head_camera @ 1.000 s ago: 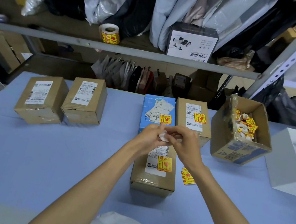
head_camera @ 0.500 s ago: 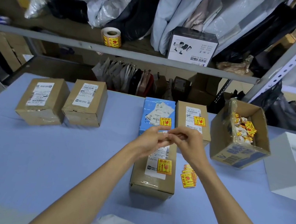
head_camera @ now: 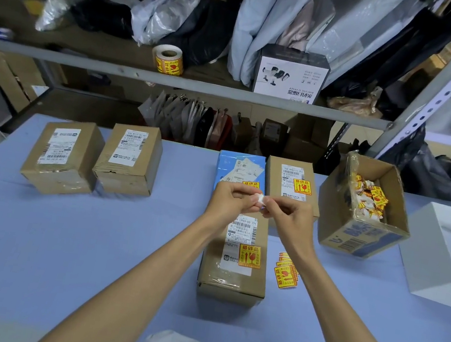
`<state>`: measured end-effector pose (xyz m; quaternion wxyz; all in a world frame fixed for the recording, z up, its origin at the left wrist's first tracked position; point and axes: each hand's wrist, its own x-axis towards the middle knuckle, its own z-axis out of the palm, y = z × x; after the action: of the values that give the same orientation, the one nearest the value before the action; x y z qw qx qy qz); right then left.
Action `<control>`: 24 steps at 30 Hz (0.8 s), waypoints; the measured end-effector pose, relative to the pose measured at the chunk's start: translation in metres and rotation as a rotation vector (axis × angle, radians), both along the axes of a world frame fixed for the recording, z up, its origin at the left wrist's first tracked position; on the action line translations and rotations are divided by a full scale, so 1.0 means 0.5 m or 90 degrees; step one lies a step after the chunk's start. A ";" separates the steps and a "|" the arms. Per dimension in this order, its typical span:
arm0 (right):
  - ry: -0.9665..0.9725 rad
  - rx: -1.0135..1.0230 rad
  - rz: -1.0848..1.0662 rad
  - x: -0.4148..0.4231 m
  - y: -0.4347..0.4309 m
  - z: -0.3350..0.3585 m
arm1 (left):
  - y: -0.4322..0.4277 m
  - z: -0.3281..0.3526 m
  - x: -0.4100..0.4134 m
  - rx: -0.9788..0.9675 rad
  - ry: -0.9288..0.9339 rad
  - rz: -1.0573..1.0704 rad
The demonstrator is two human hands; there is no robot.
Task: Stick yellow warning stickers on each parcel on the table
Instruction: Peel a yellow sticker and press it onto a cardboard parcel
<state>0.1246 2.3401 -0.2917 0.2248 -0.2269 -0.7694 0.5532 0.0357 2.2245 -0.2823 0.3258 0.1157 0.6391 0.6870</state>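
My left hand (head_camera: 230, 200) and my right hand (head_camera: 284, 219) meet above the near brown parcel (head_camera: 232, 271), both pinching a small crumpled white backing paper (head_camera: 260, 205). That parcel carries a yellow warning sticker (head_camera: 249, 256). Behind it lie a blue parcel (head_camera: 236, 166) and a brown parcel (head_camera: 290, 180), each with a yellow sticker. Two brown parcels (head_camera: 62, 155) (head_camera: 129, 159) at the far left show only white labels. A small stack of loose yellow stickers (head_camera: 285, 272) lies right of the near parcel.
An open cardboard box (head_camera: 360, 238) with crumpled sticker backings stands at the right, beside a white box (head_camera: 445, 256). A sticker roll (head_camera: 168, 59) and a printed carton (head_camera: 289, 75) sit on the metal shelf behind the blue table (head_camera: 60, 248).
My hands have stayed together over the near parcel, working the white paper between the fingertips; it shows more now. The parcels have not moved.
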 end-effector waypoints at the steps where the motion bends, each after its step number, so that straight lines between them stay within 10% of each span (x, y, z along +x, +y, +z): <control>1: -0.004 -0.005 0.019 0.001 0.001 0.002 | 0.002 0.001 0.001 0.000 -0.001 0.015; 18: 0.007 -0.101 -0.080 -0.003 -0.011 -0.018 | 0.020 -0.010 0.017 -0.183 0.348 0.038; 24: 0.046 -0.165 -0.085 0.000 -0.009 -0.013 | 0.045 -0.027 0.024 -0.130 0.301 0.035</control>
<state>0.1247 2.3358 -0.2983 0.2576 -0.2849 -0.6660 0.6395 0.0475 2.2469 -0.2958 0.1588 0.2223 0.7666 0.5811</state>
